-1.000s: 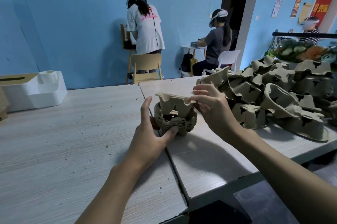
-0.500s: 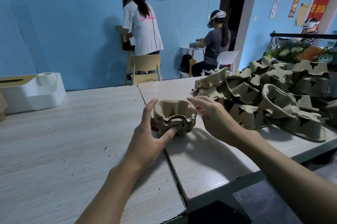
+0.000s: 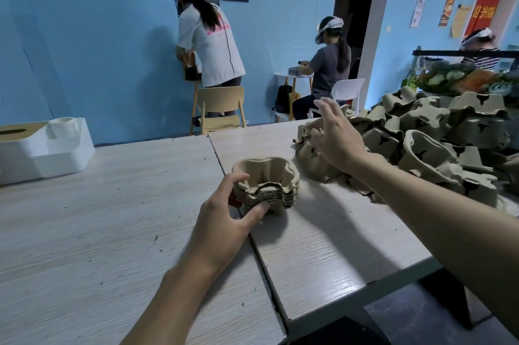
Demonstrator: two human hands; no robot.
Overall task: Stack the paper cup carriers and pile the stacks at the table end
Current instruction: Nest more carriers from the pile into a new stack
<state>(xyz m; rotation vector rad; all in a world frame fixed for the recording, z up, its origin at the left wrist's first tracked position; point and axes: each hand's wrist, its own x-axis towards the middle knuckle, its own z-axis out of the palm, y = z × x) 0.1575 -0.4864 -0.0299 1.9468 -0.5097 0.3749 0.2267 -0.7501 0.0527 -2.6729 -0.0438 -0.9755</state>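
- The left hand [image 3: 224, 221] is bare and seen from its back: a smooth surface with faint knuckle ridges and a slim thumb [image 3: 255, 214] with a rounded tip.
- The left forearm [image 3: 174, 297] is bare from the wrist down to the bottom edge of the view. It is slender and widens gently toward the elbow.
- The right hand [image 3: 337, 142] is bare too, also seen from its back. Its fingers [image 3: 328, 111] are long and slim, and slightly blurred, so the nails cannot be made out.
- The right forearm [image 3: 438, 226] is bare from the wrist to the right edge of the view. It looks broader close to the camera, and its underside is in shadow.
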